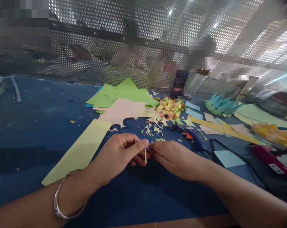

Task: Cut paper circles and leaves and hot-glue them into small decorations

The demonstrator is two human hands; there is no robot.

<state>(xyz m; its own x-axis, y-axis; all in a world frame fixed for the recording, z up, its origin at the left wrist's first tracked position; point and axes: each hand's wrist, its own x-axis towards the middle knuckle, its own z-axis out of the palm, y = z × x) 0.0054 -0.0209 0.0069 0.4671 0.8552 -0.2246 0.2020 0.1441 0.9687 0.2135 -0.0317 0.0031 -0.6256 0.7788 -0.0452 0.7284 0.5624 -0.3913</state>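
Note:
My left hand, with a silver bangle at the wrist, is closed in a pinch at the middle of the work surface. A thin pale yellow paper strip hangs down from its thumb and fingertips. My right hand meets it from the other side, its fingers pressed together at the top of the strip. What lies between the right fingertips is hidden. Just beyond the hands, small paper scraps are scattered. A long pale yellow paper piece lies beside my left forearm.
Green sheets and a pink cut-out sheet lie behind a heap of small folded paper pieces. At right are a purple glue gun with black cord, a teal paper flower and a magenta power strip. Perforated metal closes the back.

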